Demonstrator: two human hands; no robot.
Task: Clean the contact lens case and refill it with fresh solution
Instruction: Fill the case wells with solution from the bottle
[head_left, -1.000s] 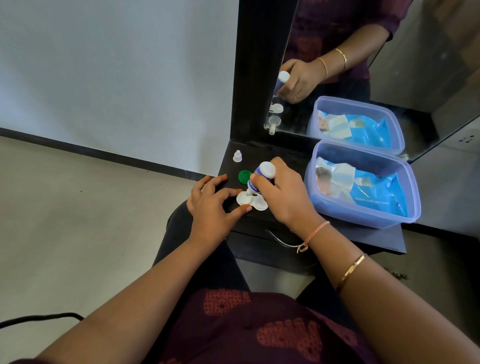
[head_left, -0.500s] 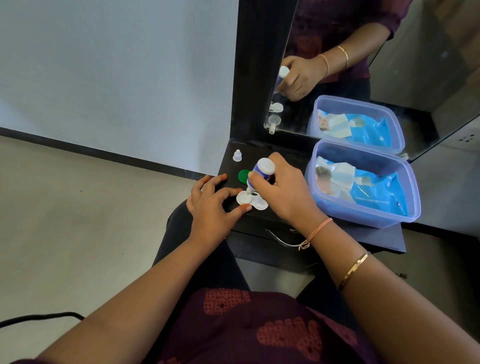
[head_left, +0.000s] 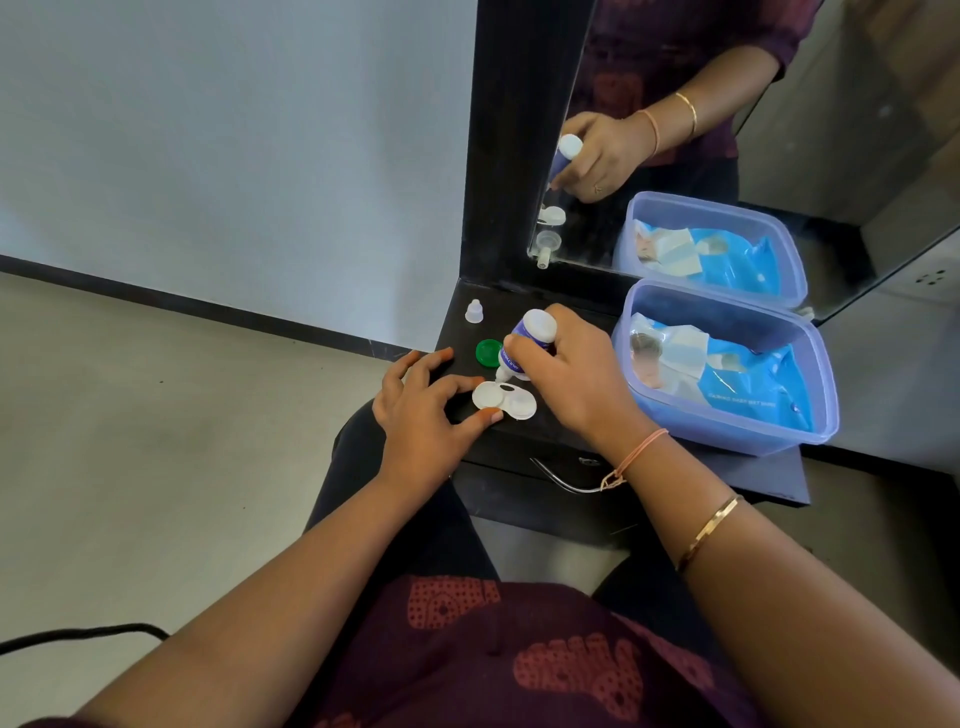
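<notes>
**A:** How much room is there on your left?

**B:** Plenty. Bare floor runs out to the wall, with one black cable near the bottom edge. My left hand sits at the front left corner of the shelf. Its outer fingers are spread on the black top. Thumb and forefinger pinch the left well of the lens case, which lies flat near the front edge.

**A:** And behind the case?

**B:** A green cap and, farther back, a small clear cap, each lying apart. My right hand grips the bottle, tipped nozzle down over the case's back rim. The tub sits just beside that hand, and a mirror rises behind.

**A:** Anything you can't see?

**B:** Whether the nozzle touches the case. My fingers hide most of the label.

**A:** Materials?

**B:** The case is white plastic, two round shallow wells joined together. The bottle is white and purple. The tub is cloudy bluish plastic and holds a glossy blue packet.
</notes>
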